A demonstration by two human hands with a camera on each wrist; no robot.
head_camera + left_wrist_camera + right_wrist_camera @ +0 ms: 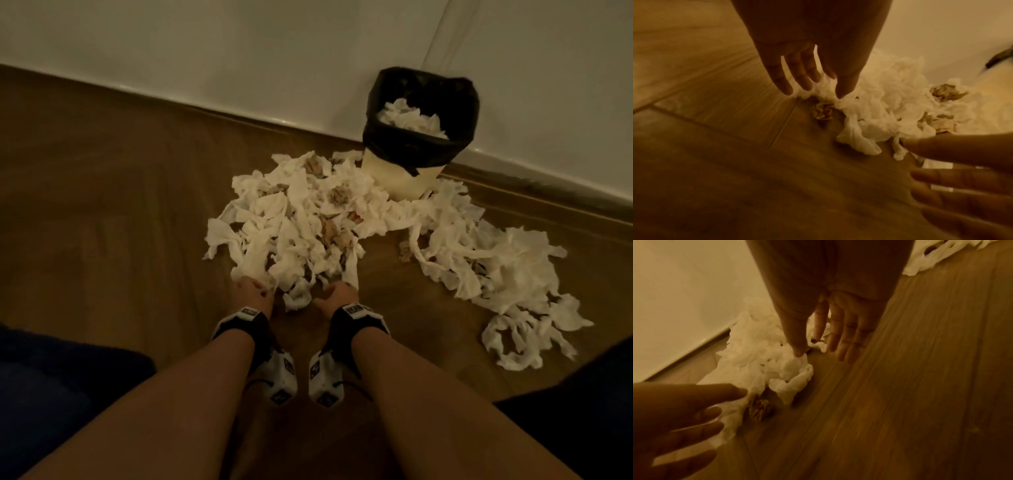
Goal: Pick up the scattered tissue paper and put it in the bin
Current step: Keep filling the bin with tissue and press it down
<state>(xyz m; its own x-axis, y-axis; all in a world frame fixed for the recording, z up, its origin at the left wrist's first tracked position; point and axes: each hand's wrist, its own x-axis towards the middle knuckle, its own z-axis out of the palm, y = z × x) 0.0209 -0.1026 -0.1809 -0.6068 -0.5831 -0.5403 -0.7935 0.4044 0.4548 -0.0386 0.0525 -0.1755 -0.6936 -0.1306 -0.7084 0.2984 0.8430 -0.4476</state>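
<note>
Between both hands a tissue pile (301, 226) on the floor (120, 212), left hand (255, 289) and right hand (337, 296) spread flat, fingertips touching tissue, bin (416, 137) beyond

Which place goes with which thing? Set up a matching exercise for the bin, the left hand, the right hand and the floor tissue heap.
Things:
1. bin
2. left hand
3. right hand
4. tissue heap

Places:
A. at the heap's near edge, right side
B. against the wall, tissue inside
C. spread across the wooden floor
D. at the heap's near edge, left side

Pairs: 1-B, 2-D, 3-A, 4-C
</note>
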